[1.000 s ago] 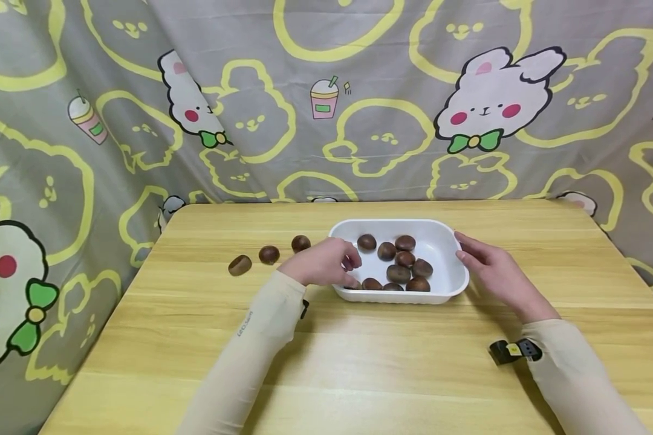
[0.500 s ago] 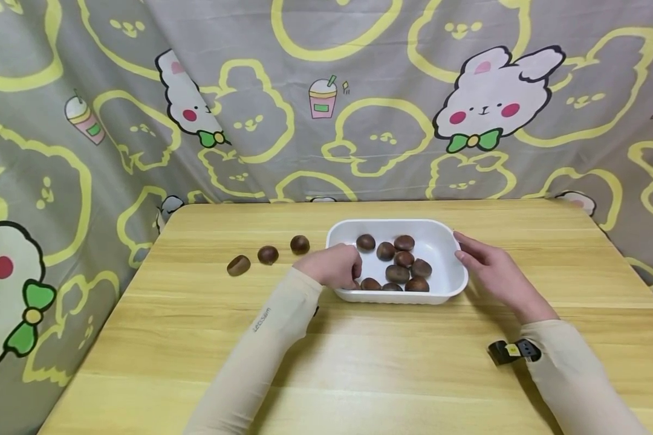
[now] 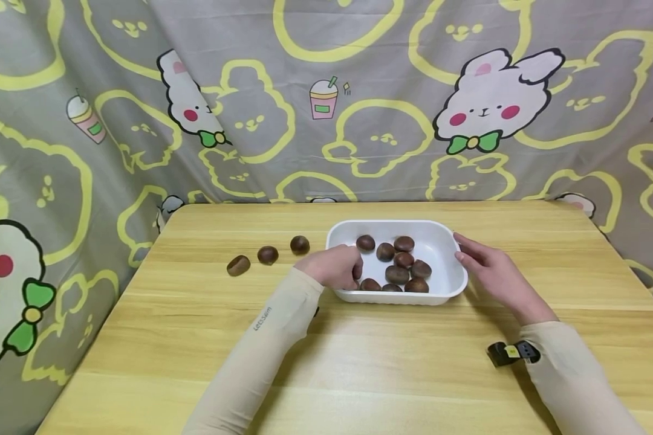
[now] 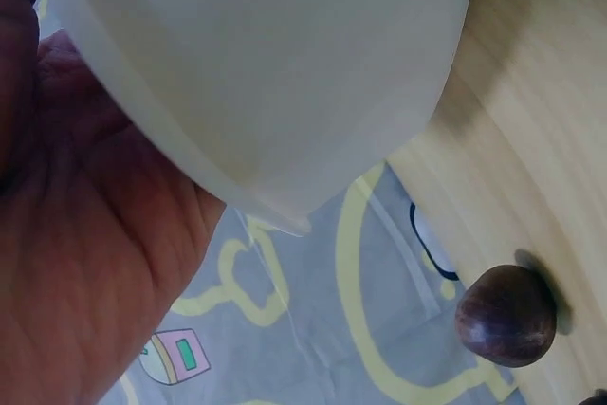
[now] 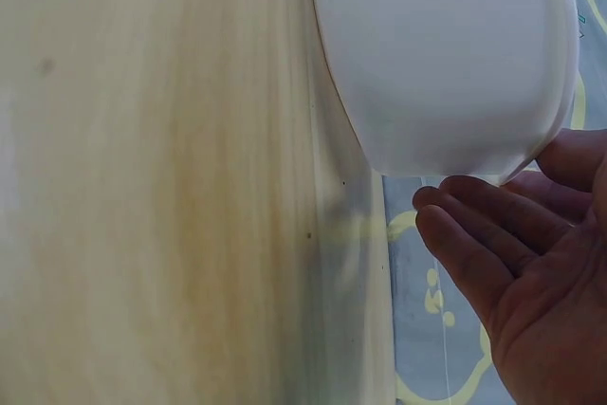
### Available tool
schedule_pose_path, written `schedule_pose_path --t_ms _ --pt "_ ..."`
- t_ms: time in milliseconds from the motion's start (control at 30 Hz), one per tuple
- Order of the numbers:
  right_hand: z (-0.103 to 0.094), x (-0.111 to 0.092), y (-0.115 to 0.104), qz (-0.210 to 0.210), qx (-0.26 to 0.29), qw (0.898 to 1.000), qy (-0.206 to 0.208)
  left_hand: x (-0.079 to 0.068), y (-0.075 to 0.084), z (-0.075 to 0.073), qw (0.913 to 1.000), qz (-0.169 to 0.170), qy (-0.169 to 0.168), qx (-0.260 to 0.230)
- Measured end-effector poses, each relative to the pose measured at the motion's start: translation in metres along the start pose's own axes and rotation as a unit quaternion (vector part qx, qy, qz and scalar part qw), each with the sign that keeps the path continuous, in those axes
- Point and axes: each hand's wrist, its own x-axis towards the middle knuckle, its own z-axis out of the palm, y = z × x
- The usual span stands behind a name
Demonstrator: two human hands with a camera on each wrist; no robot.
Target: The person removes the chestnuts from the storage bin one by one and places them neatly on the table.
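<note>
A white tray (image 3: 447, 275) holds several brown chestnuts (image 3: 397, 274). My left hand (image 3: 332, 266) reaches over the tray's left end, its fingers curled down at the front left corner on a chestnut that the hand hides. In the left wrist view the palm (image 4: 104, 225) lies beside the tray's outer wall (image 4: 285, 64). My right hand (image 3: 497, 275) touches the tray's right end with thumb and index finger. The right wrist view shows its other fingers (image 5: 474, 253) extended loosely under the rim, holding nothing.
Left of the tray, three chestnuts lie in a slanting row on the wooden table (image 3: 196, 344): one at the far left (image 3: 239, 266), a middle chestnut (image 3: 268, 255) and one nearest the tray (image 3: 300, 244). A patterned curtain (image 3: 381, 169) hangs behind the table.
My left hand has moved a little right, further into the tray, and its fingers have curled down over the chestnut in the corner. The right hand has stayed at the tray's end.
</note>
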Motion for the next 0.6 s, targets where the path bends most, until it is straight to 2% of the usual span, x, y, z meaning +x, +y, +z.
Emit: schedule_pose_path --t_ms 333,600 --pt "0.0 0.0 -0.001 0.005 0.002 1.0 -0.006 -0.006 -0.01 0.001 0.9944 0.03 0.044 -0.092" --pt "0.0 0.0 -0.001 0.006 0.005 1.0 -0.009 -0.009 -0.014 0.001 0.9875 0.043 0.075 -0.132"
